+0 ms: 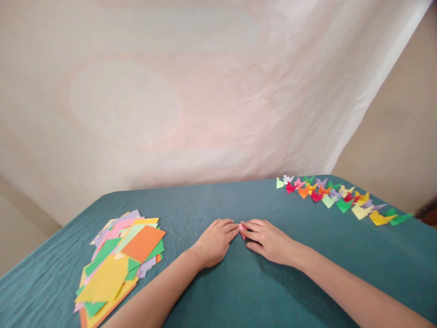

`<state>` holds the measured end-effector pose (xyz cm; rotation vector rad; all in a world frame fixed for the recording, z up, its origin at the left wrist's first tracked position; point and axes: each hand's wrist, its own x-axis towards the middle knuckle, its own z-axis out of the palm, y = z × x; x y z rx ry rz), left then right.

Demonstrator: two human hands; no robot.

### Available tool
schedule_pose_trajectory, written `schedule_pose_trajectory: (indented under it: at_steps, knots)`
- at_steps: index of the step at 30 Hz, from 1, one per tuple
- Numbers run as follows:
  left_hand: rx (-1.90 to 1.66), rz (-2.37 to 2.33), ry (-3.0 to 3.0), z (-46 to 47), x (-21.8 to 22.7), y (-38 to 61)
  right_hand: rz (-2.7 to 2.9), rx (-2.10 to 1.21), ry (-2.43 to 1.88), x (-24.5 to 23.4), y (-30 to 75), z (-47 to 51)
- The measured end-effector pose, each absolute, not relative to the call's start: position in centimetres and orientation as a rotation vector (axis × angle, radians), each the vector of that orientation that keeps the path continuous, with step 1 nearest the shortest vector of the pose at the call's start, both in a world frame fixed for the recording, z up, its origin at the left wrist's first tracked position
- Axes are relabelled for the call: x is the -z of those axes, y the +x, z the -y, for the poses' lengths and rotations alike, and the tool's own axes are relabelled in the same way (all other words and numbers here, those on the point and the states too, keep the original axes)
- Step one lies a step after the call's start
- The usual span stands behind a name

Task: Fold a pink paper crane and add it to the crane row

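A small piece of folded pink paper (pixel 242 230) lies at the middle of the table, mostly covered by fingers. My left hand (pixel 217 241) rests palm down, its fingers together and their tips pressed at the paper's left edge. From the other side, my right hand (pixel 268 239) grips the paper with its fingertips, the thumb lower and slightly apart. How the paper is folded under the fingers cannot be made out.
Left of my arms is a loose, overlapping pile of coloured paper squares (pixel 105 278), with an orange sheet (pixel 144 244) on top. Rows of small folded paper birds (pixel 329 200) in many colours stand at the back right. A teal cloth (pixel 218 291) covers the table; behind hangs a pale curtain (pixel 211 100).
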<state>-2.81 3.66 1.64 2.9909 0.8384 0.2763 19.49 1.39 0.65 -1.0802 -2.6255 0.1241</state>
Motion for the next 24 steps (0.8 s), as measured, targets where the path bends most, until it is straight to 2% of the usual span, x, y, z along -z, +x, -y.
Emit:
schedule_pose_trajectory:
  at_steps: [24]
  knots:
    - [-0.248,-0.866,3.010,-3.3,-2.3,-2.4,2.719,-0.309,-1.015,-2.1,20.3,-1.4]
